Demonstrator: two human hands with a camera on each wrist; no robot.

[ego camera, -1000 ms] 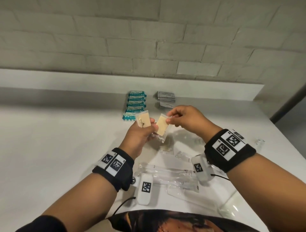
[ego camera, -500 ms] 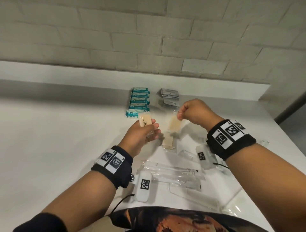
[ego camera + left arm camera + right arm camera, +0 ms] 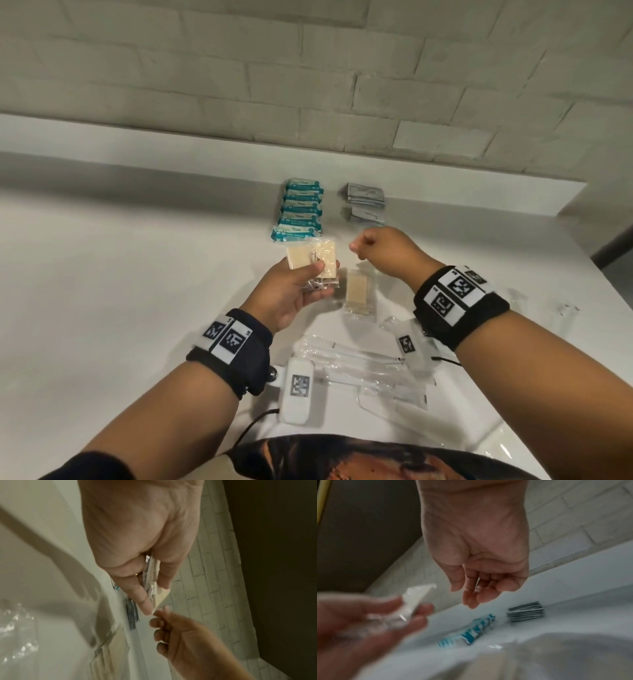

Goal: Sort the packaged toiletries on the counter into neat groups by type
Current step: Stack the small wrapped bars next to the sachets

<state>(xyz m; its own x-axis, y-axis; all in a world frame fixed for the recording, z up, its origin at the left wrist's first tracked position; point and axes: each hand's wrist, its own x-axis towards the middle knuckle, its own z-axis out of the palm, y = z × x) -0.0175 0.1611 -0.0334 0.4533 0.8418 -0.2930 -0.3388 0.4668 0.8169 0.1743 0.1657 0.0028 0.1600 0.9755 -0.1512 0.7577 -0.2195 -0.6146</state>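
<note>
My left hand [image 3: 318, 274] is raised over the white counter [image 3: 137, 291] and grips two beige pads in clear wrap [image 3: 310, 257], thumb on top. The left wrist view shows the wrapped pads [image 3: 154, 588] pinched between its thumb and fingers. My right hand [image 3: 359, 245] hovers just right of them, fingers loosely curled, nothing held and not touching the pads. A third beige packet [image 3: 358, 289] lies flat on the counter below it. At the back are a row of teal packets [image 3: 301, 212] and two stacks of grey sachets [image 3: 364, 200].
Several long clear packets [image 3: 359, 363] lie near the counter's front edge between my forearms. One more clear packet [image 3: 565, 310] sits far right. A raised ledge [image 3: 171, 147] and a brick wall close the back. The counter's left half is bare.
My right hand brought its beige packet to the left hand and let go. The left hand now holds two packets instead of one.
</note>
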